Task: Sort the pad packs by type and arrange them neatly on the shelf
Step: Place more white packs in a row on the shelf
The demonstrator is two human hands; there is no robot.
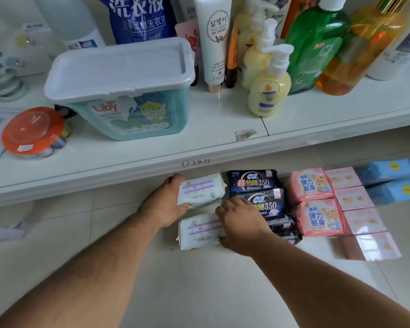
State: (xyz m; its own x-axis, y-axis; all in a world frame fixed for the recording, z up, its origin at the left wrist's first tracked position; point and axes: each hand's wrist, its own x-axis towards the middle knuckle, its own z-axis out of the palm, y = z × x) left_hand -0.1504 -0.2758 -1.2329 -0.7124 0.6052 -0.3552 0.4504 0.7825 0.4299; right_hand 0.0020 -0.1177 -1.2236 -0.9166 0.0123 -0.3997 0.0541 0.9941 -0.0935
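This is looking like a small shop's toiletries aisle. A white retail shelf [199, 147], carrying a handwritten code on its front edge, is holding a Liby detergent tub [128, 91], lotion pump bottles [268, 91] and shampoo bottles [317, 43] toward twelve o'clock. Below it, matching pad packs [317, 202] are lying in duplicate rows, grouped by colour.

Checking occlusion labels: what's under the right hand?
The right hand covers the right end of the near pale green pack and part of the second dark pack. Whatever lies beneath the palm between them is hidden.
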